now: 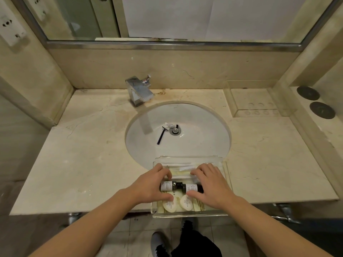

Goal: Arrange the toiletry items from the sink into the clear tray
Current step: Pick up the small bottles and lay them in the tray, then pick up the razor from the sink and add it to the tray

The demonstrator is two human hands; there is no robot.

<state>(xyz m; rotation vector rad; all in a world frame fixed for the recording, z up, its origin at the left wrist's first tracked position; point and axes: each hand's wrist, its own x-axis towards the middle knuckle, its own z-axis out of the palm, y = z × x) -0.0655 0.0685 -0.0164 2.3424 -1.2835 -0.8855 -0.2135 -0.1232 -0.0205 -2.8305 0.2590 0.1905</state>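
Holding one small bottle each in the clear tray [225, 164]: left hand [152, 184] grips the left bottle [168, 186], right hand [209, 184] the right bottle [192, 188]. Razor [161, 136] and little tube [171, 125] sit straight ahead in the sink [204, 130], by the drain [174, 131]; razor handle angles toward the left hand, probably the nearer one.

The sink [178, 145] is a white basin. In it, a dark navy razor [161, 136] lies just left of the silver drain [174, 131], and a small white tube [171, 125] with a black cap lies just behind the drain. The counter [83, 154] around the sink is cream marble with faint brown veins and rusty stains near the chrome faucet [139, 90]. In front of the sink, the clear tray [189, 214] holds two dark bottles [181, 186] with white labels, two white oval soaps [178, 203], and pale yellow and white packets [182, 170].
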